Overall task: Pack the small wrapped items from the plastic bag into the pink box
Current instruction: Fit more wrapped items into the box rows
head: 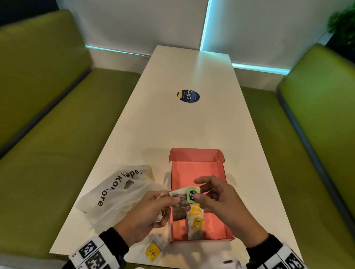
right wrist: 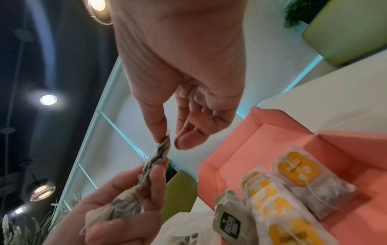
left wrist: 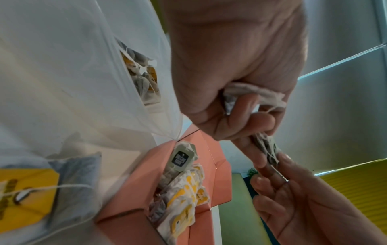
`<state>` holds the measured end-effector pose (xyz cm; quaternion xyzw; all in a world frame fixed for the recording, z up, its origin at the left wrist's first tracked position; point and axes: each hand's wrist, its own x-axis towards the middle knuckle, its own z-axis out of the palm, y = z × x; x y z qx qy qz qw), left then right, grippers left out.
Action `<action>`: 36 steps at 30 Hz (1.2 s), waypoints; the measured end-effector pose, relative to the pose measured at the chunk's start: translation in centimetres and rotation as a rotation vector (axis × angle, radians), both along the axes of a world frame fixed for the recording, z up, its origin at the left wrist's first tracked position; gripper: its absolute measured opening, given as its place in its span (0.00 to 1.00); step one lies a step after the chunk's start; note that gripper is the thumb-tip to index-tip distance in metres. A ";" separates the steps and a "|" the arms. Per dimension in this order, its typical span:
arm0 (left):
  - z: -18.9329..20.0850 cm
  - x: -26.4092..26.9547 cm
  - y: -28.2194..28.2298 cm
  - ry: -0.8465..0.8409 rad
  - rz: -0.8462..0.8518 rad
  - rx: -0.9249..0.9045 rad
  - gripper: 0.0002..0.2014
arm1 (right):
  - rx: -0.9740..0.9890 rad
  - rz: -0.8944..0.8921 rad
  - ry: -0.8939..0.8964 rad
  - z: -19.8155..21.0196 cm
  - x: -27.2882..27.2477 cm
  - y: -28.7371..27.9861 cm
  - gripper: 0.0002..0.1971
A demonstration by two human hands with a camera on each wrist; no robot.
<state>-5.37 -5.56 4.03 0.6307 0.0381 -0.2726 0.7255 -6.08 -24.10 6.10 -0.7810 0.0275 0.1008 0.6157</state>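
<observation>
Both hands over the pink box (head: 199, 171), near edge of desk (head: 173, 123). Left hand (head: 152, 212) clutches a bunch of tea bags (left wrist: 251, 92); right hand (head: 220, 200) pinches one by its green tag (head: 193, 194). Bags light, soft, strings tangle; grip tag or corner. Box holds yellow-tagged bags (right wrist: 299, 169) at its 7 o'clock corner; plastic bag (head: 113, 195) at box's 9 o'clock holds more.

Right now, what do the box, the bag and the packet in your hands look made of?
Box: matte pink card, likely, with creased fold-up flaps. Bag: thin translucent plastic, crinkled, with packets showing through. Packet: soft, fibrous paper-like wrap, crumpled, pinched by left hand and right hand.
</observation>
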 end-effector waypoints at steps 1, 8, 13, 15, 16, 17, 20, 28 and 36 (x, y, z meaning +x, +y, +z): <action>0.0 0.0 -0.1 0.005 -0.005 0.011 0.05 | 0.010 0.022 0.016 0.0 0.0 0.1 0.09; -0.3 -0.1 -0.6 -0.031 0.089 0.015 0.06 | 0.083 -0.108 0.043 -0.3 0.3 0.6 0.07; -0.5 0.2 -0.9 -0.042 0.185 -0.029 0.08 | 0.156 -0.129 0.065 -0.3 0.2 0.8 0.16; -0.4 0.2 -0.8 -0.063 0.168 -0.048 0.08 | 0.166 -0.104 0.068 -0.2 0.2 0.9 0.18; -0.4 0.2 -0.7 -0.079 0.149 -0.060 0.08 | 0.174 -0.088 0.074 -0.1 0.2 1.0 0.17; -0.3 0.1 -0.6 -0.093 0.121 -0.072 0.07 | 0.189 -0.075 0.081 -0.1 0.1 1.1 0.16; 0.1 0.1 -0.3 -0.132 0.036 -0.110 0.08 | 0.253 -0.052 0.088 -0.2 -0.1 1.3 0.10; 0.1 0.5 0.3 -0.142 0.049 -0.062 0.13 | 0.426 -0.018 0.171 0.0 -0.3 1.3 0.08; 0.2 0.0 0.1 -0.149 0.038 -0.016 0.20 | 0.638 -0.055 0.327 0.1 -0.5 1.9 0.12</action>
